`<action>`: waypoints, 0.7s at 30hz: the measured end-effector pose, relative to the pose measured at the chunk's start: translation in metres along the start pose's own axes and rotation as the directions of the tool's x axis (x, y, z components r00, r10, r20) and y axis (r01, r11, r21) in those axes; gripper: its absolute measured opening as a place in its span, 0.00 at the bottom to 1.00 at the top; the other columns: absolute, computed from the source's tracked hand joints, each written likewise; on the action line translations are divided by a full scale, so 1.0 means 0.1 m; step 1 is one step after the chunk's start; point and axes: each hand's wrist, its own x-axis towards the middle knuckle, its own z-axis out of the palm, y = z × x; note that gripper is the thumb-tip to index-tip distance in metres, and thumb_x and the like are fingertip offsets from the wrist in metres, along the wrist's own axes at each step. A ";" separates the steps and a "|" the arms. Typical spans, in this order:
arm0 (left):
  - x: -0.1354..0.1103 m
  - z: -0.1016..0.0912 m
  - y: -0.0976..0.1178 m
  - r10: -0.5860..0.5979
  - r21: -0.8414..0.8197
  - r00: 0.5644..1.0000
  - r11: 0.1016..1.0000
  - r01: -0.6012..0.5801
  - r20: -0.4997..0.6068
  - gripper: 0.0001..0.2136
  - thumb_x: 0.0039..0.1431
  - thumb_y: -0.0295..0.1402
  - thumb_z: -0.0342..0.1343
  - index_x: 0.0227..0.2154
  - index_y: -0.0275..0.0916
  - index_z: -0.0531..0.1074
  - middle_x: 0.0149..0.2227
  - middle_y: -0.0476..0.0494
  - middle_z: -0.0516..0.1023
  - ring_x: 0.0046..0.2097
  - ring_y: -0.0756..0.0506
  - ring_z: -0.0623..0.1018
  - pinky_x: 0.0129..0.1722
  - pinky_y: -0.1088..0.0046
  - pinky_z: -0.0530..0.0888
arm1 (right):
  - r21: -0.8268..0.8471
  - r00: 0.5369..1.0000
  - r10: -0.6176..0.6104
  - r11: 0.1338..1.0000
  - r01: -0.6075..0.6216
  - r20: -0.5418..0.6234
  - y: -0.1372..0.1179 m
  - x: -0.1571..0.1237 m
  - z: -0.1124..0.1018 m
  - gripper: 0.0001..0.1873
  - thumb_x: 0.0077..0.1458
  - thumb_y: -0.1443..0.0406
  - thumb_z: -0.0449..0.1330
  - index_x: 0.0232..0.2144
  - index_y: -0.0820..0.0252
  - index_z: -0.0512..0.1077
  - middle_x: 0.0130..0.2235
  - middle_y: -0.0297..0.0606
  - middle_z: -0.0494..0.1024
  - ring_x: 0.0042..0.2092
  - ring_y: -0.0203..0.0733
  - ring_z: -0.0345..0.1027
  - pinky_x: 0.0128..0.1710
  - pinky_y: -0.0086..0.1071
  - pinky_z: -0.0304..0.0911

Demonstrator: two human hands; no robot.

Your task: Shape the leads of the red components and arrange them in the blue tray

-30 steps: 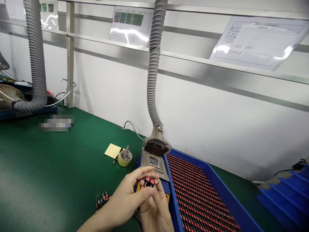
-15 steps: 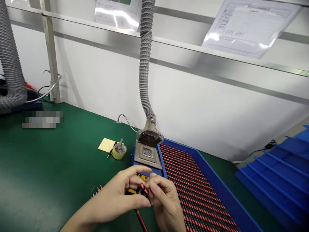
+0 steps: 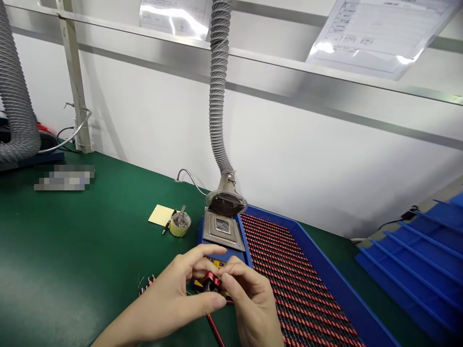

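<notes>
A small red-and-black wire-wound coil (image 3: pixel 211 277) sits between my two hands, low in the middle of the view. My left hand (image 3: pixel 173 296) holds it, with the index finger stretched above and the thumb below. My right hand (image 3: pixel 253 296) pinches thumb and forefinger together at the coil's right side; whether a lead lies between those fingertips is too small to tell. Behind the hands stands a blue solder pot (image 3: pixel 223 238) with a metal top plate and a bright square opening. A thin red rod-like tool (image 3: pixel 215 329) lies below the coil, partly hidden.
A blue tray (image 3: pixel 338 277) with rows of red-and-black coils (image 3: pixel 289 270) stands at right. A flexible exhaust duct (image 3: pixel 218 96) hangs over the pot. Nearby are a tub of grey matter (image 3: pixel 180 225), a pen (image 3: pixel 168 224) and yellow notepaper (image 3: pixel 161 215). Stacked blue trays (image 3: pixel 415 265) stand far right.
The coil has turned slightly between my fingers, showing more red. My right hand has shifted a little to the right. The whole view has moved slightly.
</notes>
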 end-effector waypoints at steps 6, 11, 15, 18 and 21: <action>-0.01 0.00 -0.03 -0.017 0.123 0.999 0.992 0.021 -0.038 0.24 0.55 0.31 0.57 0.56 0.48 0.64 0.46 0.46 0.76 0.51 0.41 0.72 0.53 0.62 0.67 | -0.075 0.998 -0.026 0.997 0.021 -0.057 0.01 0.00 0.02 0.11 0.54 0.58 0.64 0.23 0.57 0.76 0.24 0.32 0.70 0.28 0.36 0.63 0.28 0.27 0.61; -0.01 0.01 -0.01 0.023 0.187 1.000 0.982 -0.019 -0.019 0.19 0.57 0.29 0.53 0.53 0.47 0.67 0.44 0.46 0.75 0.47 0.43 0.73 0.49 0.66 0.69 | -0.143 0.988 -0.061 0.989 0.041 -0.143 -0.03 -0.03 0.03 0.14 0.55 0.58 0.62 0.21 0.58 0.74 0.22 0.32 0.69 0.27 0.36 0.62 0.29 0.28 0.61; 0.01 0.01 0.00 0.044 0.148 0.999 0.988 -0.041 -0.019 0.14 0.62 0.31 0.48 0.50 0.45 0.68 0.42 0.46 0.73 0.43 0.45 0.71 0.42 0.70 0.68 | -0.234 0.982 -0.124 0.968 0.088 -0.144 -0.03 -0.03 0.04 0.13 0.55 0.59 0.62 0.22 0.58 0.75 0.22 0.33 0.70 0.26 0.37 0.62 0.28 0.28 0.60; 0.02 0.01 -0.01 0.076 0.149 0.996 0.986 -0.068 -0.053 0.09 0.64 0.34 0.47 0.43 0.45 0.69 0.39 0.49 0.71 0.41 0.47 0.69 0.41 0.73 0.66 | -0.286 0.974 -0.159 0.952 0.108 -0.164 0.00 -0.03 0.07 0.10 0.54 0.61 0.62 0.24 0.57 0.77 0.22 0.33 0.70 0.26 0.37 0.62 0.26 0.28 0.59; 0.02 0.03 0.00 0.094 0.194 0.989 0.979 -0.070 -0.112 0.06 0.64 0.36 0.48 0.35 0.43 0.68 0.34 0.52 0.70 0.38 0.48 0.68 0.38 0.75 0.64 | -0.313 0.963 -0.194 0.941 0.129 -0.185 0.03 -0.04 0.09 0.08 0.53 0.62 0.63 0.24 0.56 0.77 0.23 0.34 0.71 0.26 0.37 0.63 0.26 0.29 0.60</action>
